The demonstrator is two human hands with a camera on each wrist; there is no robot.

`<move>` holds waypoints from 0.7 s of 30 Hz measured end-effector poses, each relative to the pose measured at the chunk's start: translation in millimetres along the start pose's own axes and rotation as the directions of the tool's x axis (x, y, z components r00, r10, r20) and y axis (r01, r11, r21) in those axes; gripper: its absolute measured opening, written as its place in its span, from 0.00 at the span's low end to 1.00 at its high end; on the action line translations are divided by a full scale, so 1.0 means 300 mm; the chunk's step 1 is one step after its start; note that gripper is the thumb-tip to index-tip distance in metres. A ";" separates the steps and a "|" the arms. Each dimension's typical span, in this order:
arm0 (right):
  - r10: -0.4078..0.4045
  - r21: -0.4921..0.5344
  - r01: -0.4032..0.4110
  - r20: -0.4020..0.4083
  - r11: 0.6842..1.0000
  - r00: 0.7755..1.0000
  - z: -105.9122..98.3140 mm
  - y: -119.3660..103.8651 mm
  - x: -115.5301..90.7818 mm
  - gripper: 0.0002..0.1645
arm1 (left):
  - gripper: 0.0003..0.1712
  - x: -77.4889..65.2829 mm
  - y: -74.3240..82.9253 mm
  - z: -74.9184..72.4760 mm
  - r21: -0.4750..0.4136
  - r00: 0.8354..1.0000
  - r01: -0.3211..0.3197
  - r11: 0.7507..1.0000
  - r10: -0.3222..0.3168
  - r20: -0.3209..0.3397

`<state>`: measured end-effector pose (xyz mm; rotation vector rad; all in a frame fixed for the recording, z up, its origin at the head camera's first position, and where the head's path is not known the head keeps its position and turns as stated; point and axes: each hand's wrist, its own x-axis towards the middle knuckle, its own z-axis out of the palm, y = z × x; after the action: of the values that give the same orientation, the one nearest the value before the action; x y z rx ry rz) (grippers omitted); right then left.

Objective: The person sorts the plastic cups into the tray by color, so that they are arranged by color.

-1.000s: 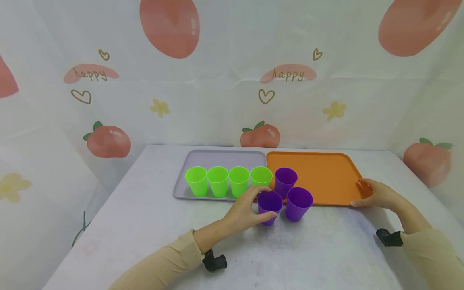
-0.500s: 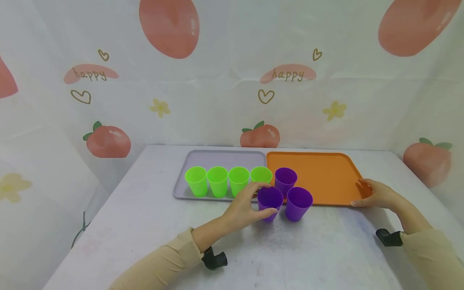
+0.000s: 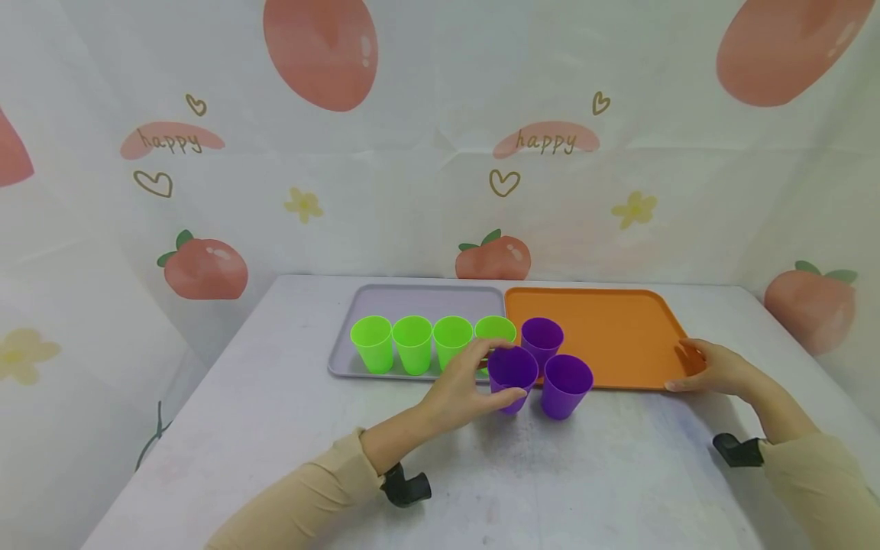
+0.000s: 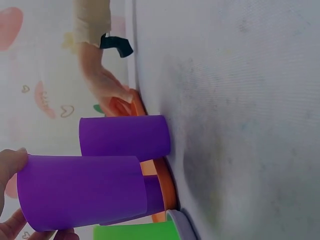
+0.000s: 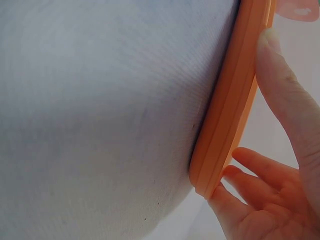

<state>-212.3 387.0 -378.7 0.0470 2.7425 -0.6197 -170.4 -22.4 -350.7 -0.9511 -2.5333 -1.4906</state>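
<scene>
In the head view my left hand [image 3: 455, 391] grips a purple cup [image 3: 509, 386] by its upper part, thumb on the near side and fingers round the far side. In the left wrist view that cup [image 4: 82, 192] appears raised off the table. Just right of it, a second purple cup [image 3: 565, 391] stands on the table before the orange tray [image 3: 598, 328]. A third purple cup [image 3: 541, 338] is on that tray's left front part. My right hand [image 3: 718, 370] holds the tray's right front corner between thumb and fingers.
A grey tray [image 3: 429, 296] touches the orange tray's left side. Along its front stands a row of several green cups [image 3: 373, 344], the rightmost partly hidden by my left hand. A printed cloth [image 3: 412, 191] hangs behind the white table [image 3: 591, 481].
My left hand has raised the purple cup slightly and carried it a little away from me, towards the trays. The right hand and the other cups have stayed in place.
</scene>
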 end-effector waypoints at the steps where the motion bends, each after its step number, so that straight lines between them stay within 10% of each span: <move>1: 0.001 -0.001 -0.001 0.001 1.000 1.000 0.000 -0.001 0.000 0.71 | 0.31 0.002 0.001 -0.001 0.000 1.000 -0.004 1.000 0.004 -0.001; 21: 0.019 -0.004 -0.019 -0.001 1.000 1.000 0.002 0.003 0.008 0.72 | 0.31 0.051 0.069 -0.023 -0.028 0.998 -0.065 0.997 0.065 -0.026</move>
<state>-214.2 387.5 -380.3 0.0718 2.7412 -0.6097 -173.5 -13.5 -325.6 -1.0018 -2.4455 -1.5149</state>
